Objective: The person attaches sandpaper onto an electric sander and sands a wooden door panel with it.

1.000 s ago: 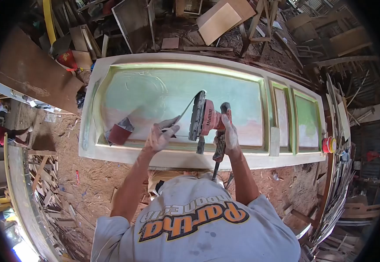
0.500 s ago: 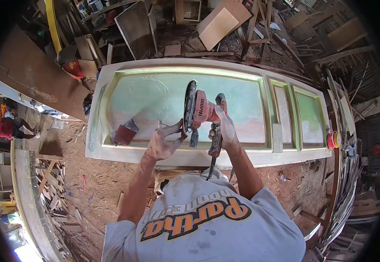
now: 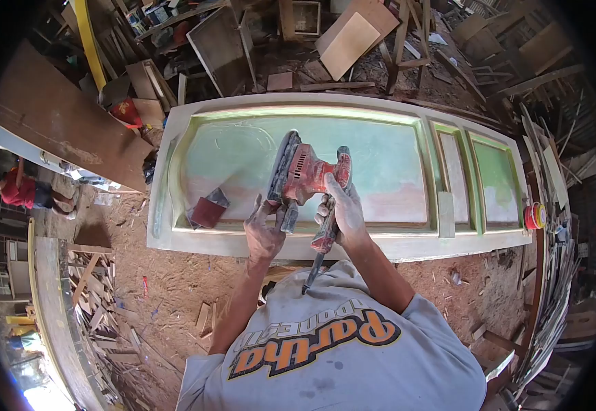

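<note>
A red power sander (image 3: 306,171), dusty and with a round dark pad, is held up above a panelled door (image 3: 175,236). My right hand (image 3: 344,214) is wrapped around its grip, the cord end pointing down toward my shirt. At the pad's lower edge, the fingers of my left hand (image 3: 264,231) are curled and closed against it. The pad's face is turned to the left, mostly out of sight. On the door's pale green panel lies a dark red sanding sheet or block (image 3: 209,211), beside a greyish piece partly under it.
A small strip of wood (image 3: 446,214) rests on the door's frame. A red and yellow roll or tin (image 3: 535,216) sits at its right end. Wood scraps (image 3: 96,294) litter the ground at left. A person in red (image 3: 20,188) is at far left.
The sander has tilted and shifted slightly left, its pad leaning over. My left hand's fingers have curled in closer at the pad's edge. The view has moved a little.
</note>
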{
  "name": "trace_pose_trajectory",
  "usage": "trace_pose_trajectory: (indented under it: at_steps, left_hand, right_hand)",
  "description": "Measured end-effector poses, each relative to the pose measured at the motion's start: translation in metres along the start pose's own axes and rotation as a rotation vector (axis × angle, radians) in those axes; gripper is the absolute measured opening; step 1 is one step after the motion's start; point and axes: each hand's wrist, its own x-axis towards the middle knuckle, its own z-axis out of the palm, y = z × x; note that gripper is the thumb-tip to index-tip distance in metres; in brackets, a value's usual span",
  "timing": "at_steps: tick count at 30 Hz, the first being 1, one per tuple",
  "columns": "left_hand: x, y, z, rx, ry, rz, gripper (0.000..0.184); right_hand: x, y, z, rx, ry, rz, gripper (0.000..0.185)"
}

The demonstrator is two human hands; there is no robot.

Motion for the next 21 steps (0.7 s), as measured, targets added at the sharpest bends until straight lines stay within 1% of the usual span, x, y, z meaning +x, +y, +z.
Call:
trace_pose_trajectory:
  at_steps: [2,3,5,6,8,9,11,12,14,15,18,20,21]
  left_hand:
    - [-0.002,0.015,0.001,-0.172,0.173,-0.101,0.030]
    - [-0.003,0.009,0.002,-0.171,0.179,-0.103,0.030]
    - [-0.005,-0.008,0.007,-0.127,0.244,0.161,0.044]
    - [-0.006,-0.008,0.008,-0.126,0.247,0.161,0.044]
    - [-0.012,-0.006,0.012,-0.153,0.358,0.095,0.037]
    - [-0.011,-0.008,0.013,-0.152,0.356,0.097,0.037]
    - [-0.006,-0.013,0.016,-0.206,0.407,0.230,0.029]
    - [-0.007,-0.014,0.016,-0.207,0.407,0.230,0.029]
    - [-0.009,-0.016,0.012,-0.075,0.415,0.243,0.026]
    - [-0.011,-0.020,0.010,-0.077,0.416,0.245,0.026]
    - [-0.011,-0.027,0.005,0.015,0.383,0.338,0.032]
    - [-0.010,-0.021,-0.001,0.058,0.318,0.348,0.032]
    - [-0.006,-0.016,-0.003,0.058,0.322,0.348,0.032]
  right_hand:
    - [-0.005,-0.001,0.004,-0.002,-0.006,0.036,0.037]
    - [-0.007,-0.002,0.005,-0.001,-0.006,0.067,0.040]
    - [-0.004,0.003,0.002,0.036,-0.017,0.089,0.041]
    - [-0.003,0.005,0.000,0.077,-0.023,0.109,0.042]
    - [-0.003,0.008,-0.001,0.100,-0.001,0.140,0.045]
    - [-0.002,0.008,-0.001,0.123,0.019,0.168,0.047]
    - [-0.003,0.008,0.001,0.129,0.028,0.167,0.048]
    - [-0.004,0.008,0.001,0.131,0.036,0.168,0.049]
    - [-0.003,0.009,0.002,0.137,0.057,0.174,0.050]
    - [-0.002,0.010,0.002,0.143,0.079,0.182,0.051]
    - [0.005,0.015,-0.008,0.170,0.058,0.220,0.047]
    - [0.007,0.017,-0.009,0.180,0.062,0.223,0.047]
    - [0.007,0.018,-0.009,0.192,0.070,0.227,0.047]
